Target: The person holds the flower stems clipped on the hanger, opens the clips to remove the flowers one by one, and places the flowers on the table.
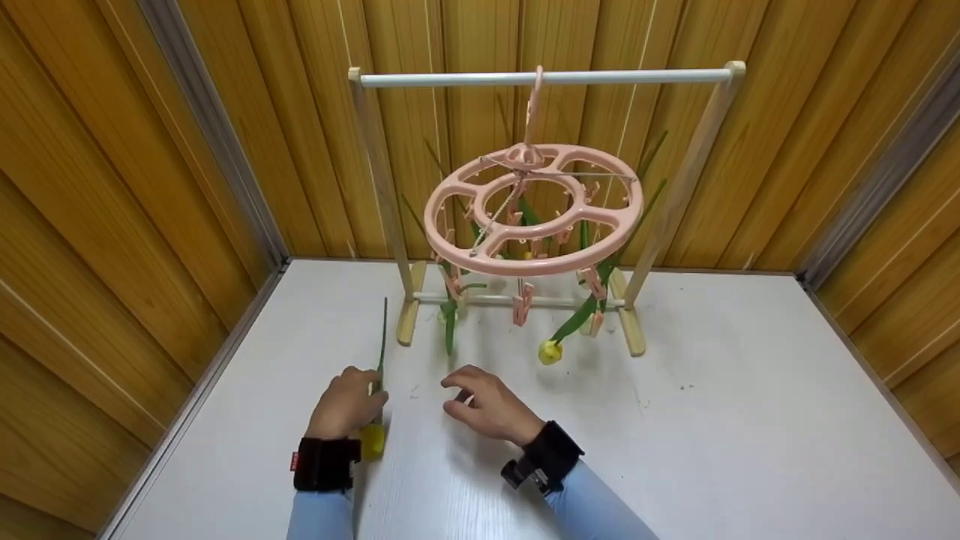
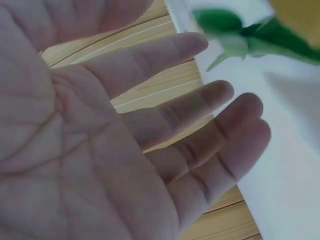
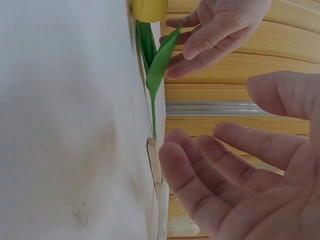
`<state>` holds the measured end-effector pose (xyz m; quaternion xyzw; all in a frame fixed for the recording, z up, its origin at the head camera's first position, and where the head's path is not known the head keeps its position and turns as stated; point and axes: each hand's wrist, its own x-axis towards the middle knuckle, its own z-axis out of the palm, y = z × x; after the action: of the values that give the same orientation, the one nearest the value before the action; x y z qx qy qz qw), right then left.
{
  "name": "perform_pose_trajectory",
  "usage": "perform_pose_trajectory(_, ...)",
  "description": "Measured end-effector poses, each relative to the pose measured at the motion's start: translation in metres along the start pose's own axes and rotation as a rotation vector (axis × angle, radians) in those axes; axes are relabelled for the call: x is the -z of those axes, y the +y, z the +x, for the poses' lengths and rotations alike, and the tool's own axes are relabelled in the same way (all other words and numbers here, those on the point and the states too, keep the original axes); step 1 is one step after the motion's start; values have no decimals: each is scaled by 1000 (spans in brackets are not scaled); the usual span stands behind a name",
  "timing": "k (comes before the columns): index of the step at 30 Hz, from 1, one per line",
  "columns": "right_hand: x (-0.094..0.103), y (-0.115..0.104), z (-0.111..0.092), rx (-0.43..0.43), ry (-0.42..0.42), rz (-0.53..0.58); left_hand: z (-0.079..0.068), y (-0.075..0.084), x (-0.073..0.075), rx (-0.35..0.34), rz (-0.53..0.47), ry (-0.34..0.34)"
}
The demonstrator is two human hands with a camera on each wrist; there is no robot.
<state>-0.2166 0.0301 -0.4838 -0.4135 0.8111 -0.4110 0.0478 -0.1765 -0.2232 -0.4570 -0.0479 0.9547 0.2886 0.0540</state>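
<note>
A yellow artificial-looking tulip (image 1: 373,442) lies on the white table at the left, its green stem pointing away from me. Over it hovers my left hand (image 1: 346,403), fingers apart and loosely bent. In the left wrist view the palm holds nothing, and the tulip's green leaves (image 2: 272,40) show beyond the fingertips. My right hand (image 1: 487,405), also holding nothing, is to the right of the tulip with fingers loosely curved. The right wrist view shows the tulip's leaf (image 3: 162,62) beside the left hand.
A pink round clip hanger (image 1: 532,262) hangs from the white rod (image 1: 637,76) of a wooden stand (image 1: 686,176). Several tulips are clipped on it upside down, including a yellow bloom (image 1: 550,352) low at the front. A bare pink clothespin (image 1: 522,306) dangles in front. Wood-panelled walls enclose the table.
</note>
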Motion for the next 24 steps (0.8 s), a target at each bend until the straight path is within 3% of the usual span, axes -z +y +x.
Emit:
perform_pose_trajectory(12,11,0,-3,-41,12,58,-7,14,2,-47,-9,38)
perform_pose_trajectory(19,15,1,-4,-41,14,54,-5,17,-8,-43,-11,24)
perform_pose_trajectory(24,20,-1,-5,-36,31,75,-6,20,-19,-69,57,44)
